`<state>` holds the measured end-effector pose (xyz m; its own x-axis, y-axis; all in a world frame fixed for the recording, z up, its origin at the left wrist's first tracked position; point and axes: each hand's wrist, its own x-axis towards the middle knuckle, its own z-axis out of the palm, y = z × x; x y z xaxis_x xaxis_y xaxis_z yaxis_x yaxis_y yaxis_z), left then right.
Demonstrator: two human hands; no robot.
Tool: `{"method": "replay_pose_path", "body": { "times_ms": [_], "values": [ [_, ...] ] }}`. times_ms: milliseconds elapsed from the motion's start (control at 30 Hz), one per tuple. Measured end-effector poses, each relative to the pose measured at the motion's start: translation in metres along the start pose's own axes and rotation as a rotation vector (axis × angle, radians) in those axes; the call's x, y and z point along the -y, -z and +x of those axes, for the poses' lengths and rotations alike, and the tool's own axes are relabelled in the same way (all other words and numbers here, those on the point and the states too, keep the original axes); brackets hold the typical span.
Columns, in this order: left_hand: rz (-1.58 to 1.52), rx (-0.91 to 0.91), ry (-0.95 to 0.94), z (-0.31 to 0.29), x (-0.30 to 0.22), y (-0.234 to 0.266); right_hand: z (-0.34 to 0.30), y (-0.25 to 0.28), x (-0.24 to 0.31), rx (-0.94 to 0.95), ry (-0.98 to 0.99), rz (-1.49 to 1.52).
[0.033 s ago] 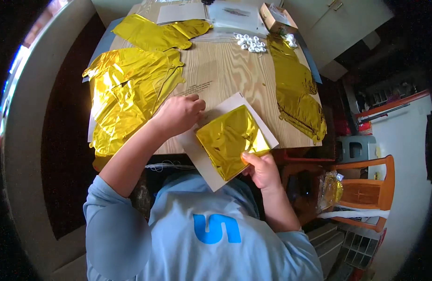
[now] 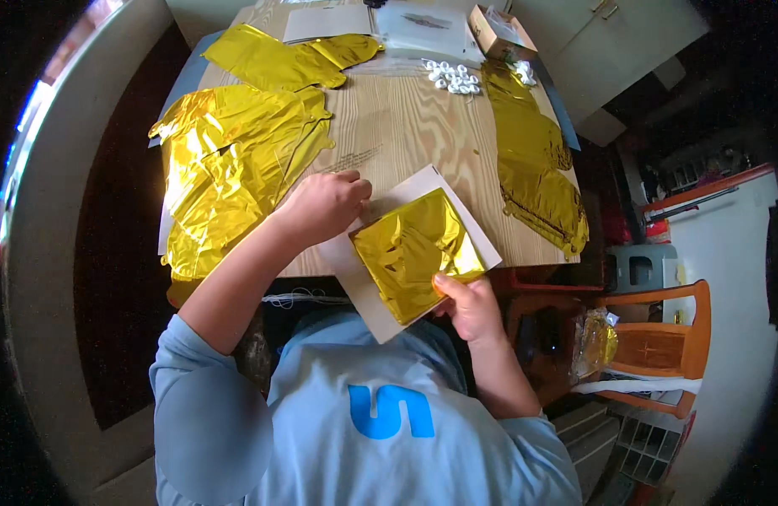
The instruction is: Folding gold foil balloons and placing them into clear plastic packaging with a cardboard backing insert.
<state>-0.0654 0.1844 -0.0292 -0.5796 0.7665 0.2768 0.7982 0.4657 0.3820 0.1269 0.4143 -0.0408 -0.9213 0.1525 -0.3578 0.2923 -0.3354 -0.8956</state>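
Note:
In front of my body, my right hand [image 2: 473, 308] grips a folded gold foil balloon [image 2: 418, 253] together with the white card [image 2: 479, 244] beneath it, thumb on top of the foil. My left hand [image 2: 328, 202] is closed at the card's far left edge, its fingers curled around a clear plastic bag [image 2: 355, 158] with dark print. The bag reaches away over the table from that hand; its outline is hard to see and the fingertips are hidden.
Gold foil balloons [image 2: 225, 169] lie flat on the wooden table's [image 2: 406, 118] left, more gold foil [image 2: 536, 169] on its right. White ribbon rolls [image 2: 452, 78], a stack of clear bags [image 2: 427, 32] and a cardboard box [image 2: 500, 35] stand at the back. A wooden chair [image 2: 699, 337] is at right.
The folded foil and card have tilted very slightly in my right hand, and the printed clear bag has shifted a little by my left hand.

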Motion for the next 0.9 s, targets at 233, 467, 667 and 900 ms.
{"method": "replay_pose_path", "body": {
  "times_ms": [233,467,667,900],
  "values": [
    [0.056,0.103,0.071,0.006,-0.021,0.015,-0.010,-0.016,-0.034,-0.111,0.135,-0.105],
    [0.138,0.075,0.013,0.001,-0.047,0.023,-0.007,-0.036,-0.042,-0.080,0.097,0.043],
    [0.275,0.006,-0.170,0.001,-0.053,0.031,-0.007,-0.029,-0.031,0.039,0.095,-0.011],
    [0.252,-0.151,-0.346,-0.008,-0.047,0.022,-0.006,-0.032,-0.035,-0.062,0.010,0.216]
  ]
}}
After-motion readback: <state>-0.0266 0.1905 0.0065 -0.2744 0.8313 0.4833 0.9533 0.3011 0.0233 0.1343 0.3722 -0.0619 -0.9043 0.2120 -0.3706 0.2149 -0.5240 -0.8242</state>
